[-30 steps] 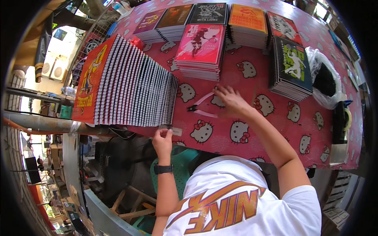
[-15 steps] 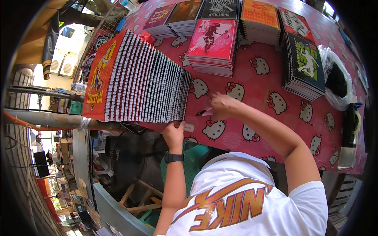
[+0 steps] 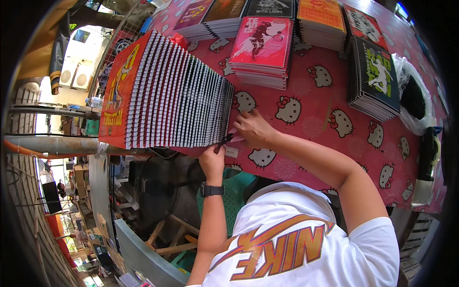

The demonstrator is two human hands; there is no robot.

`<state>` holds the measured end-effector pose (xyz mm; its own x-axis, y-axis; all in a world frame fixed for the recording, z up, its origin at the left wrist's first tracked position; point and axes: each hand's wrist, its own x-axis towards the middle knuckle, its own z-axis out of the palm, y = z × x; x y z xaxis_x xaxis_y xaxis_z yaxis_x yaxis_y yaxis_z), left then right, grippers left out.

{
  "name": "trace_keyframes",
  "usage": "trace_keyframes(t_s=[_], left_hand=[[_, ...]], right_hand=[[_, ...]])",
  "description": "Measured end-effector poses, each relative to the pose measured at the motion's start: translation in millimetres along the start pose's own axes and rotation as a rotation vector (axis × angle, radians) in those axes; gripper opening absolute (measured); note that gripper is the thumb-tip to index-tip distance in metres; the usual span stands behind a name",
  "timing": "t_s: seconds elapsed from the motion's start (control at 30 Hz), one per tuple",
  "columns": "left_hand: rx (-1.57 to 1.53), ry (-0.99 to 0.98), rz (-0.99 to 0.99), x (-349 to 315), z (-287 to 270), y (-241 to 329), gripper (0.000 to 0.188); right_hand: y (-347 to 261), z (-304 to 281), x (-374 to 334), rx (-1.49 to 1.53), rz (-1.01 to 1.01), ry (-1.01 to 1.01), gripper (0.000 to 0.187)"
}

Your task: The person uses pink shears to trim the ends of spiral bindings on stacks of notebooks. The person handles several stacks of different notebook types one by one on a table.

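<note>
A tall stack of spiral-bound notebooks (image 3: 179, 98) with an orange-red top cover (image 3: 122, 91) stands at the table's left, coils toward me. My left hand (image 3: 212, 160) is at its lower right corner, thumb and fingers pinched near the bottom coil ends; what they grip is too small to make out. My right hand (image 3: 256, 129) holds a small pink-handled tool (image 3: 235, 138) with a dark, plier-like tip. That tip meets the coil end right by my left fingertips. A small pale label (image 3: 231, 152) lies beside them at the table edge.
Shorter notebook stacks stand farther back: a pink one (image 3: 262, 45), an orange one (image 3: 321, 19) and a dark one (image 3: 375, 79) among several. A clear plastic bag (image 3: 409, 91) and a tape roll (image 3: 435, 148) lie at right. Below the edge are a green plastic chair (image 3: 234, 191) and a fan (image 3: 158, 186).
My right hand has moved left with the pink-handled tool, bringing its tip to the stack's lower corner. My left hand has stayed there. The view has shifted slightly.
</note>
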<state>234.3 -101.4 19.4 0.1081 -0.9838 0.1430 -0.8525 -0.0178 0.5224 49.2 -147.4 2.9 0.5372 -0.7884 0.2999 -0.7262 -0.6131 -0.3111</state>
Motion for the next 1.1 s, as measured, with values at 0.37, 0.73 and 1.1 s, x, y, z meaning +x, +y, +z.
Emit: trace_keyframes(t_s=[0.37, 0.73, 1.1], left_hand=[[-0.049, -0.075, -0.037, 3, -1, -7, 0.026], [-0.079, -0.024, 0.054, 0, -2, -9, 0.024], [-0.16, -0.045, -0.012, 1, 3, -16, 0.023]], right_hand=[[7, 4, 2, -0.076, -0.082, 0.076, 0.041], [4, -4, 6, 0.255, 0.204, -0.305, 0.037], [1, 9, 3, -0.072, -0.017, 0.021, 0.038]])
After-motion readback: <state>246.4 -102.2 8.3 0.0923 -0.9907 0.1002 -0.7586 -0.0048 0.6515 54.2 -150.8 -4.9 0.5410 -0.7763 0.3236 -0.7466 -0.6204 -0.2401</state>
